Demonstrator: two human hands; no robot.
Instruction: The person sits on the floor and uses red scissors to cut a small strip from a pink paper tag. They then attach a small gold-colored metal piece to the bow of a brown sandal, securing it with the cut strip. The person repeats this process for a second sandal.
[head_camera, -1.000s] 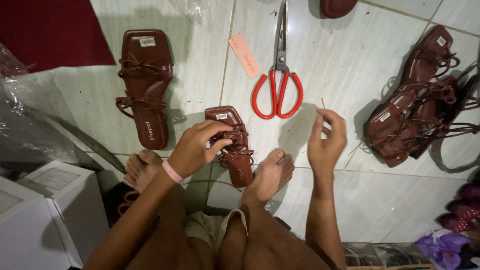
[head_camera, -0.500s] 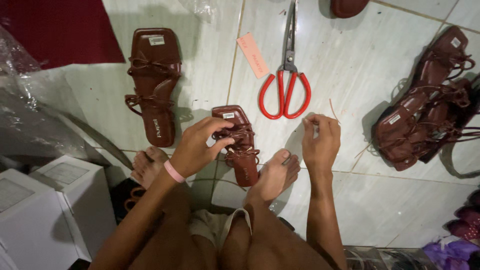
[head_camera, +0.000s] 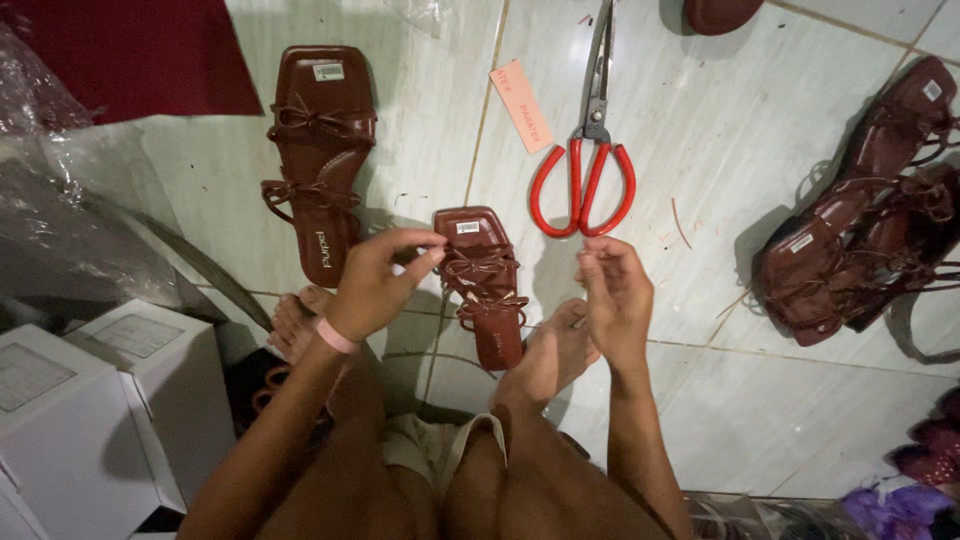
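Note:
A small brown strappy sandal (head_camera: 482, 292) lies on the tiled floor between my two bare feet. My left hand (head_camera: 385, 280), with a pink band on its wrist, pinches thumb and forefinger at the sandal's upper left corner, where the straps begin. My right hand (head_camera: 610, 292) hovers just right of the sandal, its fingertips pressed together. Nothing shows between them. Red-handled scissors (head_camera: 585, 170) lie on the floor right above my right hand.
A larger brown sandal (head_camera: 320, 160) lies to the upper left and a pink tag (head_camera: 520, 105) beside the scissors. A heap of brown sandals (head_camera: 860, 250) sits at the right. White boxes (head_camera: 90, 400) and crumpled plastic (head_camera: 50, 200) fill the left.
My right hand has dropped lower and closer to the sandal, fingers now curled together. My left hand has shifted from on top of the sandal to its upper left corner.

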